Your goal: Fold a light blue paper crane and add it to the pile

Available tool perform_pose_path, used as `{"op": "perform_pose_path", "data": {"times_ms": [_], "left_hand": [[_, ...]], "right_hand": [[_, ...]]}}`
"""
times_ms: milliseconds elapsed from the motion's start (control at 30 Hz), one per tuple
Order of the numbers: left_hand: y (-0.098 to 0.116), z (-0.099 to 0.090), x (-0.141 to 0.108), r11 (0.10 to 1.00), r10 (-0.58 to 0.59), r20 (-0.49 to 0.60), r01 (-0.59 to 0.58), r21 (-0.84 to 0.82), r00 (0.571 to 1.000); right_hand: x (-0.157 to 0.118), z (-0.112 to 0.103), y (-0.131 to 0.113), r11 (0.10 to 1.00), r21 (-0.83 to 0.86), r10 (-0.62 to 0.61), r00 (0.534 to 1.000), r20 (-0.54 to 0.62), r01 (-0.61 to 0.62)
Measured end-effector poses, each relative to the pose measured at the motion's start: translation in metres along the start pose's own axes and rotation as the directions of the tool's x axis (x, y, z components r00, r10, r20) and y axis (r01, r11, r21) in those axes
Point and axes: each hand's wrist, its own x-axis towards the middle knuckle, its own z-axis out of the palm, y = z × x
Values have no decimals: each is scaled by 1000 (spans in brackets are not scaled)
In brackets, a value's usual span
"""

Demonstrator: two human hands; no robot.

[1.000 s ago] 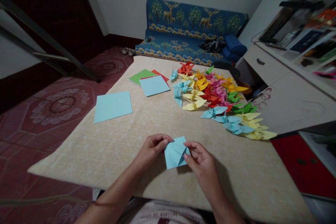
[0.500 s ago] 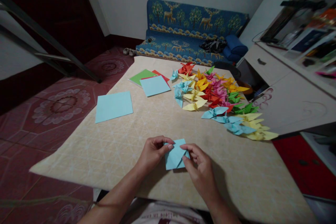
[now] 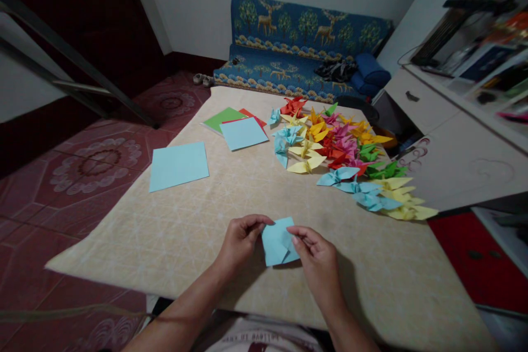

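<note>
A small folded light-blue paper square (image 3: 275,245) is held between both hands near the front of the table. My left hand (image 3: 243,239) pinches its upper left corner between thumb and fingers. At the upper right edge, my right hand (image 3: 317,253) grips the same paper, thumb on top. A loose flap shows on the paper's lower right part. Farther left lies a flat light-blue sheet (image 3: 179,166). Another light-blue sheet (image 3: 244,133) rests over red paper and a green sheet (image 3: 225,119).
Many-coloured folded paper cranes (image 3: 342,146) cover the table's right back part. The table (image 3: 165,242) has a cream patterned cloth. Behind it stands a blue sofa (image 3: 289,69); a white cabinet (image 3: 457,143) is at right, a metal ladder (image 3: 78,60) at left.
The folded paper has shifted slightly right and turned a little. My right hand's thumb has moved up from the paper's right side toward its upper right corner.
</note>
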Motion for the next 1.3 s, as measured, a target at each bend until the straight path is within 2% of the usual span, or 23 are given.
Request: {"op": "perform_pose_path", "data": {"times_ms": [133,233,367,500,600,700,867,1067,1300], "left_hand": [[1,-1,0,1000,1,22,0,-12,1000],[5,-2,-1,999,-24,66,26,-28,998],[10,-2,-3,998,-51,124,55,-28,991],[9,1,-3,998,-66,167,67,-1,984],[7,6,-4,998,-56,176,48,52,983],[6,8,-6,997,-32,190,19,69,981],[7,5,-5,999,-35,262,28,34,965],[9,7,-2,997,-74,241,67,36,968],[5,1,-2,975,-135,314,181,-125,940]], "right_hand": [[-1,-6,-9,999,18,34,994,108,-36],[-2,-7,-10,1000,10,20,993,119,-21],[0,-5,-1,994,-69,-74,994,84,80],[0,0,4,958,-187,-208,976,72,218],[0,2,2,943,-218,-244,968,60,251],[1,2,3,952,-210,-222,975,28,222],[5,1,5,978,-176,-109,994,2,108],[4,7,-5,962,-168,-213,976,37,216],[10,2,-8,995,-100,15,999,-31,-19]]}}
